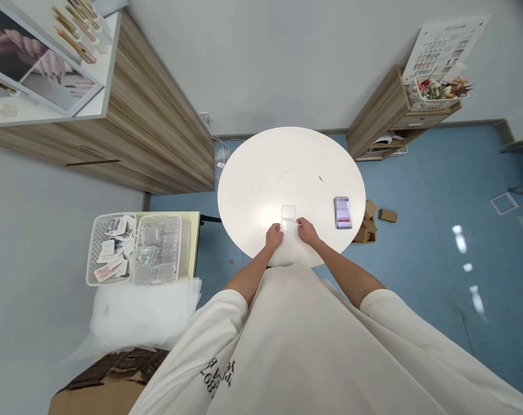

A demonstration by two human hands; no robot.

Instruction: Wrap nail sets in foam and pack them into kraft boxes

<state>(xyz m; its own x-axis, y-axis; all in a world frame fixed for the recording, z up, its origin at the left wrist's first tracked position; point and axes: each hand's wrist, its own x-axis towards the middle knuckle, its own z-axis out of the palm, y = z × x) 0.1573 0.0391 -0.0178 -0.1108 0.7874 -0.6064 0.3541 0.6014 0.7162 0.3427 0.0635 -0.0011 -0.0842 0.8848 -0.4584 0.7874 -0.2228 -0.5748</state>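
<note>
A small clear plastic box lies open on the round white table, with its hinged lid folded back toward the far side. No contents can be made out through the clear plastic. My left hand is closed at the box's left edge, fingertips against it. On the opposite edge, my right hand grips the box near the hinge, its fingers bent. A phone with a lit, blurred screen rests on the table to the right of my right hand.
At left stand a white basket of packets and another of clear boxes, above plastic bags. A tall wooden cabinet is behind them. Small cardboard boxes sit on the floor right of the table. A wooden drawer unit stands back right.
</note>
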